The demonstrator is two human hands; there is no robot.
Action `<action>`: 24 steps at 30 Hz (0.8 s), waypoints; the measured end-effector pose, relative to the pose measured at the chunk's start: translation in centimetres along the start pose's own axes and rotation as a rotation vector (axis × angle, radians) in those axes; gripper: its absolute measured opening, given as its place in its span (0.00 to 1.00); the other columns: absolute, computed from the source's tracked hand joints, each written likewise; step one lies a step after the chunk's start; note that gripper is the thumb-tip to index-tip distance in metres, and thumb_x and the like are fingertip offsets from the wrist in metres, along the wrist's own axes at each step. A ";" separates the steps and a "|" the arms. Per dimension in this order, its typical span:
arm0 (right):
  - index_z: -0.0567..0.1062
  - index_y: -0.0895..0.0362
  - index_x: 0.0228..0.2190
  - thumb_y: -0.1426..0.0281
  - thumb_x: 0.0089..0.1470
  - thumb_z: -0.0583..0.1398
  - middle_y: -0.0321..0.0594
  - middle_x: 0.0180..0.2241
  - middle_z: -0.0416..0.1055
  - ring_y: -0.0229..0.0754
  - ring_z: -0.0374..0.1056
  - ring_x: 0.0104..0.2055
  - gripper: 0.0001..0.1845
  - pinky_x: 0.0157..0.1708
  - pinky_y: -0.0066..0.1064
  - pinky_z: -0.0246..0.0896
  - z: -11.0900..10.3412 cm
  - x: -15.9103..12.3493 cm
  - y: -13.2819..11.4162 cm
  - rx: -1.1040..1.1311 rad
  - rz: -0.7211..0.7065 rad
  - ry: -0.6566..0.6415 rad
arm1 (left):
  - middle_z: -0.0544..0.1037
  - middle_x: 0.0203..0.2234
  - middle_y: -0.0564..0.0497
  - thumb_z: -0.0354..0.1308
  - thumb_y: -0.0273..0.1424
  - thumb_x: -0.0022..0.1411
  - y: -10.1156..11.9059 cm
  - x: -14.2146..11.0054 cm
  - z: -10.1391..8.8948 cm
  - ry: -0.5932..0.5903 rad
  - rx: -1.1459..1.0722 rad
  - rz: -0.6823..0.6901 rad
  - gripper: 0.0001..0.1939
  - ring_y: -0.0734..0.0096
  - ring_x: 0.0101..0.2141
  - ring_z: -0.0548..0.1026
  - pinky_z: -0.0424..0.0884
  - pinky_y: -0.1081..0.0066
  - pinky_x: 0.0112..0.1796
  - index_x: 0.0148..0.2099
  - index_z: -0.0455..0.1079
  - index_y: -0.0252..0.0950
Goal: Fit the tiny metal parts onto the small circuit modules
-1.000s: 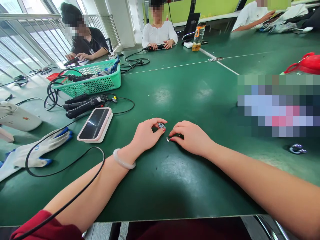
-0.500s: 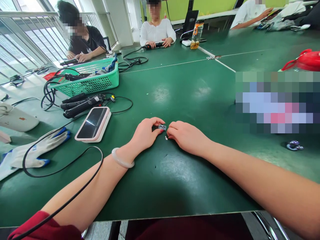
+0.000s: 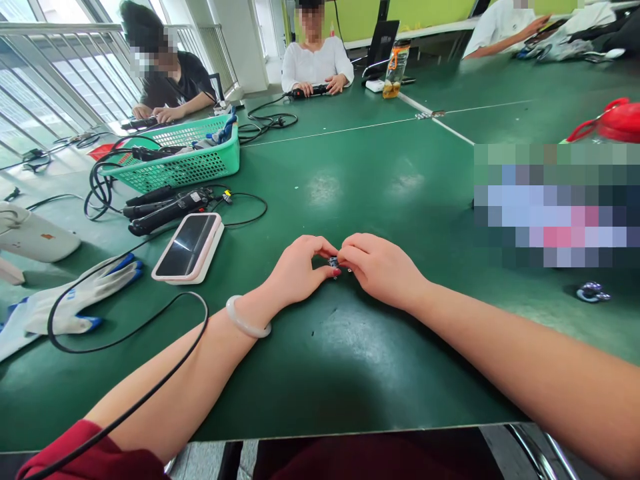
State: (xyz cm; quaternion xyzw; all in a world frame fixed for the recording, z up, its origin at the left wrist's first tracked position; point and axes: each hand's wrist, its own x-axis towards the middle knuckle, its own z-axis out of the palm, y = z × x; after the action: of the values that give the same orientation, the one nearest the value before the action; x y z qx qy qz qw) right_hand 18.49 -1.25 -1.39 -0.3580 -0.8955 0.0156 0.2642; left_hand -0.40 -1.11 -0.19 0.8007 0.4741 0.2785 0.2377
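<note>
My left hand point(image 3: 305, 265) pinches a small dark piece with a pale pattern point(image 3: 333, 263) between thumb and fingers, just above the green table. From the other side comes my right hand point(image 3: 377, 268), its bent fingertips meeting the left ones at that piece. The right fingers are closed, and whatever lies between them is mostly hidden; a tiny pale bit point(image 3: 349, 270) shows below them. Too little of either small item is visible to name its kind.
Left of my hands lie a phone point(image 3: 188, 248), a white-and-blue glove point(image 3: 83, 293) and black corded tools point(image 3: 170, 208). Behind them stands a green basket point(image 3: 175, 170). A black cable point(image 3: 127, 350) crosses over my left forearm. Shiny beads point(image 3: 593, 292) lie at right. Several people sit beyond.
My right fingers have come in to the left hand's piece and now touch at it. The gap between my hands has closed, and the piece is more covered.
</note>
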 end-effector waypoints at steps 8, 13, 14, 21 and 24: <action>0.77 0.57 0.33 0.71 0.61 0.52 0.42 0.34 0.73 0.42 0.65 0.36 0.14 0.36 0.34 0.59 -0.3 0.0 -0.2 -0.023 0.050 0.000 | 0.77 0.35 0.53 0.63 0.29 0.52 -0.2 0.1 -0.1 0.021 0.033 -0.016 0.08 0.66 0.40 0.73 0.69 0.63 0.45 0.37 0.71 0.40; 0.77 0.56 0.29 0.61 0.58 0.58 0.40 0.30 0.71 0.42 0.65 0.35 0.13 0.36 0.34 0.59 -0.1 -0.2 -0.8 0.022 0.052 -0.146 | 0.78 0.35 0.52 0.60 0.28 0.53 -0.6 0.4 -0.1 0.065 0.095 -0.096 0.08 0.66 0.40 0.73 0.69 0.64 0.42 0.38 0.71 0.39; 0.77 0.56 0.29 0.61 0.57 0.58 0.40 0.30 0.71 0.42 0.65 0.35 0.13 0.36 0.34 0.60 -0.1 -0.2 -0.9 0.021 0.056 -0.156 | 0.78 0.34 0.52 0.60 0.29 0.54 -0.7 0.4 -0.1 0.067 0.095 -0.103 0.07 0.66 0.40 0.73 0.69 0.64 0.42 0.38 0.71 0.39; 0.76 0.57 0.34 0.73 0.58 0.56 0.41 0.35 0.72 0.43 0.67 0.39 0.08 0.39 0.34 0.61 -0.2 -0.2 -0.6 0.041 0.209 -0.128 | 0.79 0.35 0.52 0.60 0.29 0.54 -0.9 0.4 -0.1 0.070 0.100 -0.119 0.08 0.65 0.39 0.73 0.69 0.63 0.42 0.38 0.71 0.39; 0.77 0.57 0.36 0.73 0.58 0.55 0.42 0.37 0.73 0.43 0.67 0.40 0.10 0.40 0.35 0.62 -0.1 -0.2 -0.6 0.046 0.235 -0.145 | 0.79 0.34 0.52 0.60 0.28 0.53 -0.9 0.3 -0.1 0.062 0.109 -0.121 0.08 0.65 0.40 0.73 0.69 0.64 0.42 0.38 0.71 0.39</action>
State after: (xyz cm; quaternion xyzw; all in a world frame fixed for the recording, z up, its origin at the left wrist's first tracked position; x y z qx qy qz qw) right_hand 18.30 -1.84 -1.26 -0.4521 -0.8635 0.0927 0.2032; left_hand -0.93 -0.46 -0.57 0.7734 0.5431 0.2623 0.1952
